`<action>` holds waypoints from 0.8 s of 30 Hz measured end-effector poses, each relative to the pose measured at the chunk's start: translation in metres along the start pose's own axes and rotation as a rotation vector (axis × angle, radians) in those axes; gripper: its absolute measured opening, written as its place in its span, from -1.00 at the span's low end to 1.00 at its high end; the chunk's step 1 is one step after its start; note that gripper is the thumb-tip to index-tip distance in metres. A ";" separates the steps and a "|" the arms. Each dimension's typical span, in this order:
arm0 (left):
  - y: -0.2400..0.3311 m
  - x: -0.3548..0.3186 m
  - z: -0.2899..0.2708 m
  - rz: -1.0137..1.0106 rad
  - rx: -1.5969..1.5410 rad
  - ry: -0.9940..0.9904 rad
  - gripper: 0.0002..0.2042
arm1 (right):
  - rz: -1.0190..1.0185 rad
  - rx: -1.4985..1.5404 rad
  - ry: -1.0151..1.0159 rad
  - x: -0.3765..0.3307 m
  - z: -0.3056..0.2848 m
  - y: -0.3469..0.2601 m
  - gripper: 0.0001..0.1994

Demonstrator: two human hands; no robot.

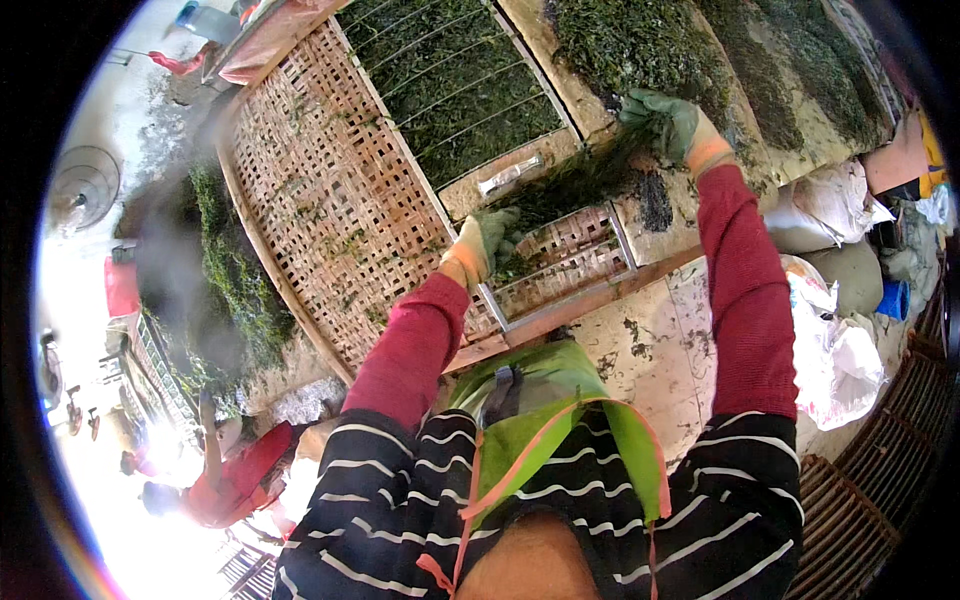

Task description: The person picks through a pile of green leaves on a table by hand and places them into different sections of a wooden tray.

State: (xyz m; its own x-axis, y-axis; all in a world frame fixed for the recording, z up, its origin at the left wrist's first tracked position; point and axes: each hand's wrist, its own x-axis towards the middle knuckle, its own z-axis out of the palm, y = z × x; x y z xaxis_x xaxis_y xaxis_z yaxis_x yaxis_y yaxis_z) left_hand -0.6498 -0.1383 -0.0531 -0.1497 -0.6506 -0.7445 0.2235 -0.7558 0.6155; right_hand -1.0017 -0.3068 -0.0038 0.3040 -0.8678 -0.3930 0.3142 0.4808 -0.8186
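A long bunch of dark green, stringy plant strands (pixel 580 185) stretches between my two gloved hands. My left hand (pixel 483 243), in a green and cream glove, is closed on its left end, beside the metal edge of a framed rack. Farther off to the right, my right hand (pixel 668 125), in a green glove with an orange cuff, is closed on the other end. Beneath the bunch lies the rack (pixel 625 240), a metal frame over woven bamboo. Its far section holds a layer of green plant matter (pixel 460 90) crossed by thin wires. A small clear, tube-like object (pixel 510 175) rests on a crossbar.
A large woven bamboo tray (pixel 310 170) with loose green bits lies to the left. Heaps of the same plant matter (pixel 640 50) cover the board at the far right. White bags (pixel 830 350) and a blue container (pixel 893 300) stand right. Another person in red (pixel 235 475) is at the lower left.
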 end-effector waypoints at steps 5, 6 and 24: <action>-0.049 0.046 -0.077 0.247 0.467 -0.118 -0.56 | 0.138 -0.528 0.132 -0.013 -0.015 -0.069 -0.67; -0.062 0.062 -0.092 0.382 0.633 -0.206 -0.48 | 0.023 -0.898 0.277 -0.017 -0.030 -0.081 -0.71; 0.020 -0.020 -0.089 0.215 0.376 -0.276 -0.64 | -0.196 -1.961 0.270 -0.040 0.136 0.147 -0.82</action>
State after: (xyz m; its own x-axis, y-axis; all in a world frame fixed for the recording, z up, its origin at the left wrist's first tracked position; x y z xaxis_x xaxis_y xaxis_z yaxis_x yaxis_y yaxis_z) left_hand -0.5571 -0.1335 -0.0489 -0.3989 -0.7509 -0.5263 -0.0775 -0.5443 0.8353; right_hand -0.8451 -0.1838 -0.0512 0.2156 -0.9658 -0.1442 -0.9765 -0.2128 -0.0352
